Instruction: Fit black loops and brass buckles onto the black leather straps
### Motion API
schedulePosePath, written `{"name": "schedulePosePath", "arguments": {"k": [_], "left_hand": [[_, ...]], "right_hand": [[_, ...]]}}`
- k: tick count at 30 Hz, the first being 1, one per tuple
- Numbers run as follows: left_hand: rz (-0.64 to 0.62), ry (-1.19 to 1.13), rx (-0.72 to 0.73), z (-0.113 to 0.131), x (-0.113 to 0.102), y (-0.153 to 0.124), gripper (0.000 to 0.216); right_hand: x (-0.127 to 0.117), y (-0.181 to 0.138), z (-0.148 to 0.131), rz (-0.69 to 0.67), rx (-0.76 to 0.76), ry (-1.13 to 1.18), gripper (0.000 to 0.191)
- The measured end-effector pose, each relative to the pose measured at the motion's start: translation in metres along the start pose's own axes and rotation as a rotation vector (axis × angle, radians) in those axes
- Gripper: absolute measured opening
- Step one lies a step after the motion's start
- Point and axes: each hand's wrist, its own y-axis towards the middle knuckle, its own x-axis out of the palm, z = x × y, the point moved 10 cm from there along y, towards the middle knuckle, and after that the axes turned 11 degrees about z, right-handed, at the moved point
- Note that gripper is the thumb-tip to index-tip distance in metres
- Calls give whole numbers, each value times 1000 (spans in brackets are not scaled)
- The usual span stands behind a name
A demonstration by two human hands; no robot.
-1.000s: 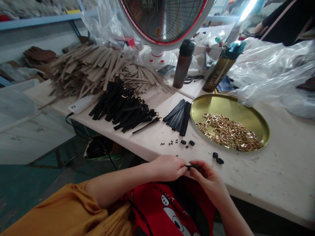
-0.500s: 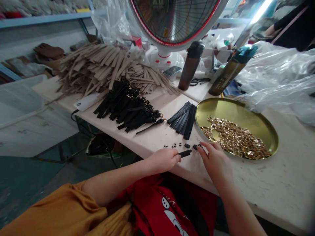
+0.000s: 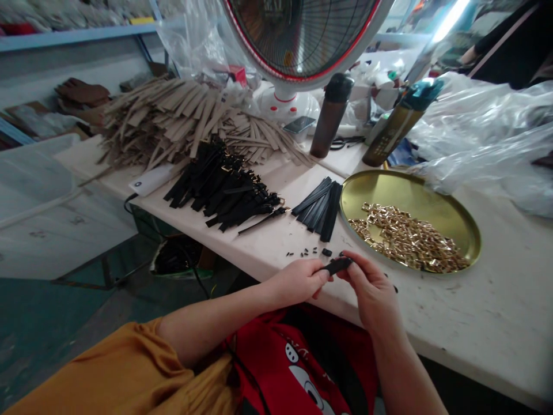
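Observation:
A short black strap (image 3: 337,266) is gripped in my left hand (image 3: 305,279), its end pointing right. My right hand (image 3: 372,288) is closed at that end, thumb and fingers pinching around the tip. Whether a small black loop is also between those fingers is hidden. Just beyond my hands lie a small black loop (image 3: 326,252) and several tiny black bits on the table. Flat black strips (image 3: 319,206) lie fanned out farther back. A pile of black straps with gold buckles (image 3: 224,187) is to their left.
A gold tray (image 3: 469,222) holds a heap of gold buckles (image 3: 415,239) on the right. Behind stand a fan (image 3: 302,40), a brown bottle (image 3: 332,118) and a tilted bottle (image 3: 397,129). Beige strips (image 3: 168,118) are heaped at back left; plastic bags (image 3: 496,138) lie at right.
My right hand has left the small black pieces on the table and come to the strap's end. My left hand has shifted slightly right with the strap, and the two hands now meet.

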Motion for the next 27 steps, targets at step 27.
{"name": "schedulePosePath", "arguments": {"k": [27], "left_hand": [[1, 316, 143, 4, 0, -12, 30]], "right_hand": [[18, -39, 18, -138, 251, 280, 32]]}}
